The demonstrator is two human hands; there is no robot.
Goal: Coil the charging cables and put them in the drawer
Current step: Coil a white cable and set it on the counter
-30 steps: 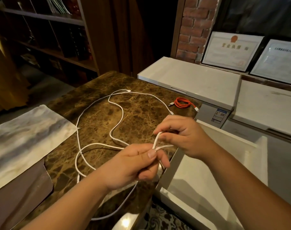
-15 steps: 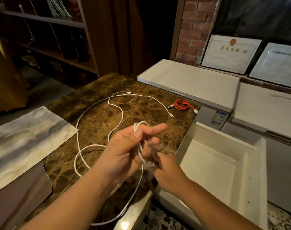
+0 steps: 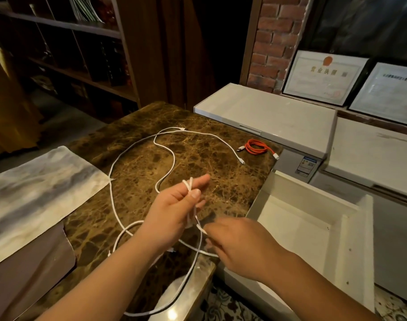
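While the left hand [image 3: 174, 205] grips white cable [image 3: 167, 154] loops, forefinger extended, the right hand [image 3: 239, 244] pinches its strand.

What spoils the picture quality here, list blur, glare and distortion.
Head view: dim, warm light; the right hand is motion-blurred, the left hand with the white cable sharper; a glare spot sits on the polished table edge; wide-angle bending curves the shelves and the drawer.
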